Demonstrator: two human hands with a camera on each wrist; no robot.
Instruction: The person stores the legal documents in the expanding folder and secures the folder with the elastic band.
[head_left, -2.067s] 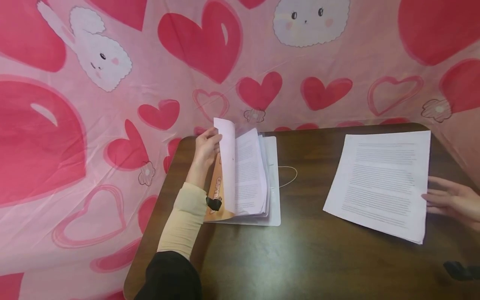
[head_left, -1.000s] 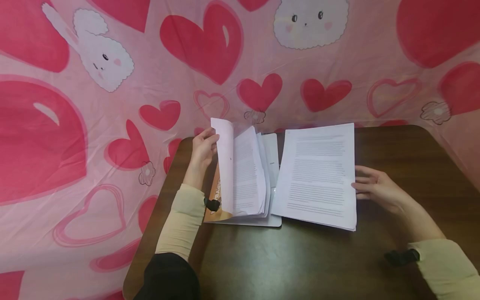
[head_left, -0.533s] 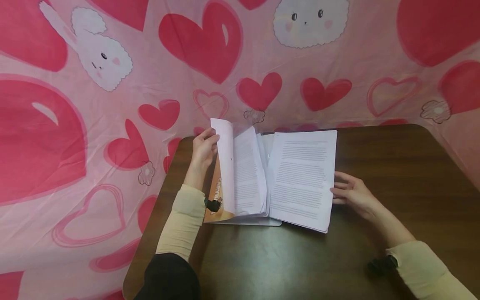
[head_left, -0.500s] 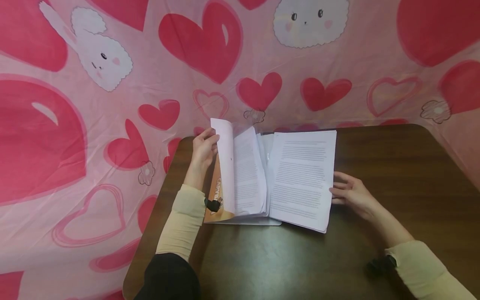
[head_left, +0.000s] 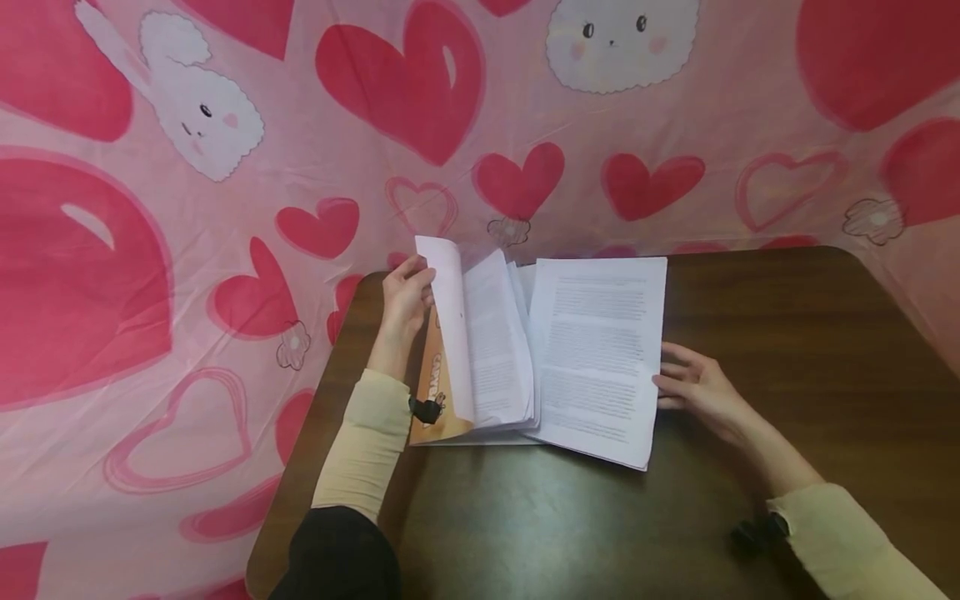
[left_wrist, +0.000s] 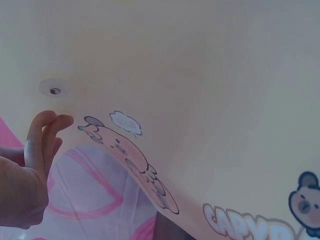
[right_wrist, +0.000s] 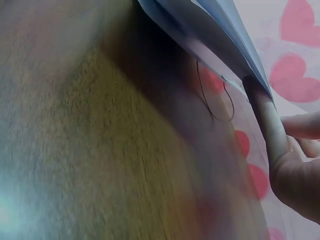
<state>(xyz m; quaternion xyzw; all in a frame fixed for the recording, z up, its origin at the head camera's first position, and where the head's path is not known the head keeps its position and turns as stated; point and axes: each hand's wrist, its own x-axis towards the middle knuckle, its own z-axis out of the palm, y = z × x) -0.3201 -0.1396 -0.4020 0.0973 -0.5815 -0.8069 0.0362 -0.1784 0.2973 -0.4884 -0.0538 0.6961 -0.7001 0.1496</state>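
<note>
An orange capybara-print document folder (head_left: 441, 379) lies open on the table, its cover curled up and pale on the inside. My left hand (head_left: 405, 300) holds the cover by its far left edge. In the left wrist view the cover (left_wrist: 215, 100) fills most of the frame, with a round button near the fingers. Several printed sheets (head_left: 495, 342) stand inside the folder. My right hand (head_left: 701, 387) pinches a stack of printed paper (head_left: 596, 350) by its right edge. The stack's left side overlaps the folder's back; in the right wrist view its underside (right_wrist: 220, 45) is raised off the table.
The dark wooden table (head_left: 787, 333) extends right and in front of the folder. A pink heart-patterned cloth (head_left: 247, 167) hangs behind and to the left. A thin cord loop (right_wrist: 215, 118) shows beneath the paper in the right wrist view.
My right hand has carried the paper stack left from the table's right side, over the folder's right part. My left hand has stayed on the cover, shifting only slightly left.
</note>
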